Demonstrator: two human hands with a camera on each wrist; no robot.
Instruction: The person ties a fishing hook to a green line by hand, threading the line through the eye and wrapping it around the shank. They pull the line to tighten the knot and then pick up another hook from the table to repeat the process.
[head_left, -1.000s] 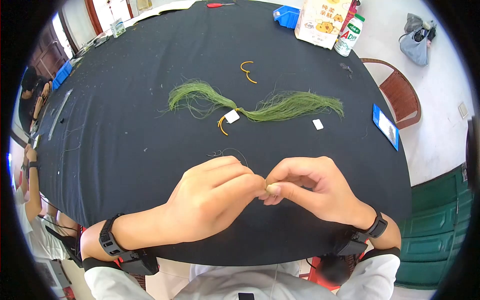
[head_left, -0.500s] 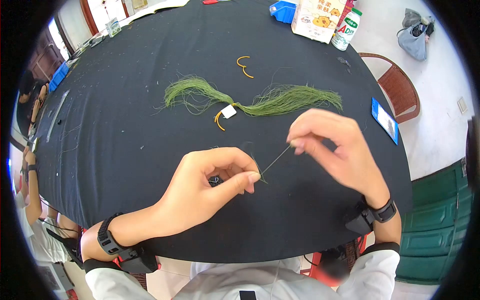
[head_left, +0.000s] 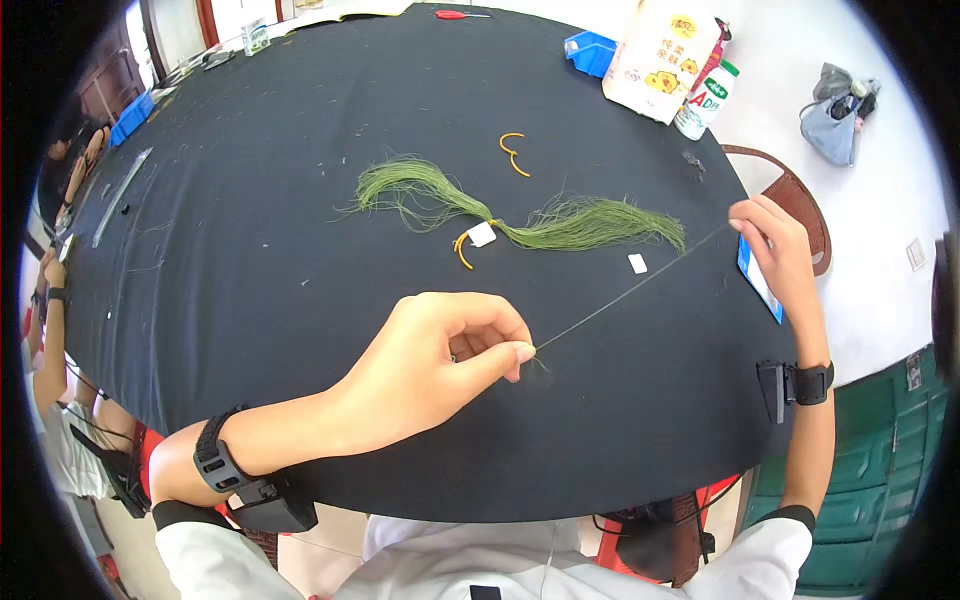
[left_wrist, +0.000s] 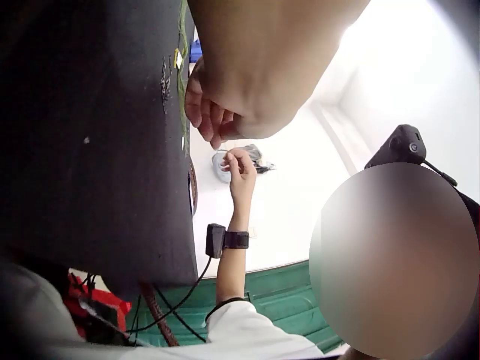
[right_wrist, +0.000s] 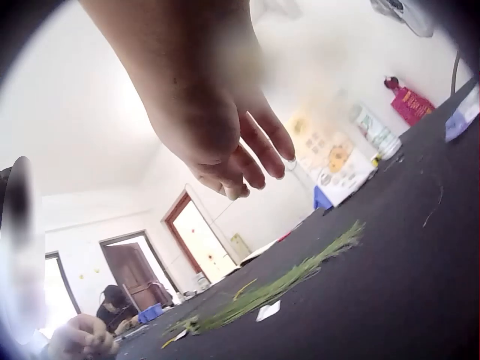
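A thin greenish line [head_left: 630, 292] runs taut and slanting over the dark cloth between my two hands. My left hand [head_left: 440, 350] pinches its near end between thumb and forefinger, with a short loose tail below the fingertips. Out to the right and farther from me, my right hand [head_left: 778, 245] pinches the other end, overlapping a blue packet [head_left: 760, 277]. Beyond the line lies a bundle of green strands [head_left: 600, 222], tied at its middle beside a white tag [head_left: 482, 234]. In the right wrist view, the curled right fingers [right_wrist: 259, 154] hang above the table.
Two yellow curved pieces [head_left: 515, 158] [head_left: 463, 252] and another white tag [head_left: 637, 263] lie near the bundle. At the back right stand a blue bin [head_left: 590, 52], a paper pack [head_left: 660, 65] and a white bottle [head_left: 707, 102]. A chair [head_left: 797, 205] is beside the table's right edge.
The hands were together one second ago. Since then my right hand has swung out to the right, stretching the line longer, while my left hand keeps its pinch close to the same place.
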